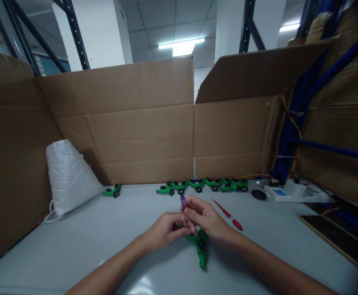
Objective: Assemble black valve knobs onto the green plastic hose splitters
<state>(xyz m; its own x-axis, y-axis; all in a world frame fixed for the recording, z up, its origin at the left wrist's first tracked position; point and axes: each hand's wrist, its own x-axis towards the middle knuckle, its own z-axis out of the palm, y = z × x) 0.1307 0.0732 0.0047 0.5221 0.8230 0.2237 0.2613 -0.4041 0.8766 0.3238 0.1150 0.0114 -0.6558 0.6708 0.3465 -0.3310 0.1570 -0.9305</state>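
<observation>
One green toy [201,248] beneath fingers [193,214] of right hand [208,222]

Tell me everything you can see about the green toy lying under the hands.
The green toy looks like glossy plastic, the same green as the small cars lined up by the cardboard wall. It is long and narrow, its near end pointing toward the person, with one dark round spot near the middle. It lies on the grey table. The right hand, which holds a purple-tipped tool, covers its far end and seems to touch it; the left hand is close beside it.
</observation>
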